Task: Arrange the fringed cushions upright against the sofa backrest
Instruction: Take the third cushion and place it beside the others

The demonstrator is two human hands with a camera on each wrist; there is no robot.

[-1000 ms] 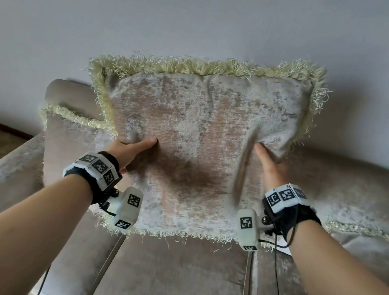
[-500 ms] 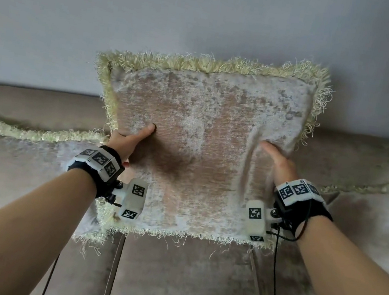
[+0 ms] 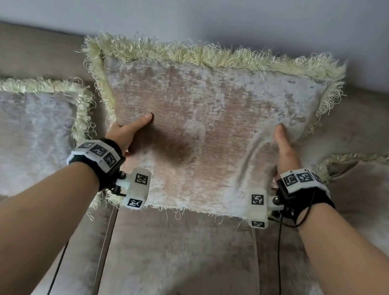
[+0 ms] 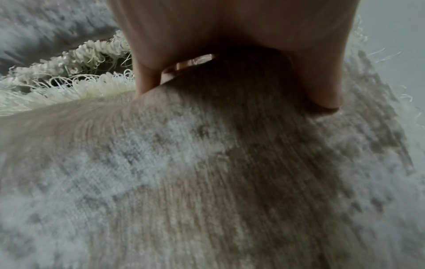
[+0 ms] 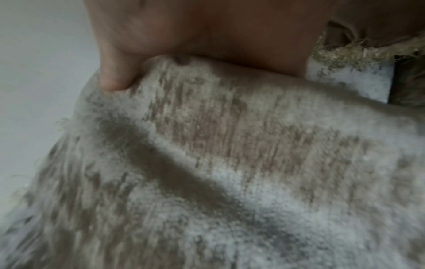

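A beige velvet cushion with pale yellow fringe is held upright above the sofa seat, its top edge level with the top of the backrest. My left hand grips its left side, thumb pressed into the front face. My right hand grips its right side, bunching the fabric under the thumb. Both wrist views show a thumb on the front of the cushion with the fingers behind it. A second fringed cushion leans against the backrest on the left. A third fringed cushion lies at the right.
The sofa seat below the held cushion is bare, with seams between its seat pads. A plain grey wall rises behind the backrest. Cables hang from both wristbands.
The held cushion has come down and toward the backrest, between the left and right cushions. Both hands keep the same grip on its sides.
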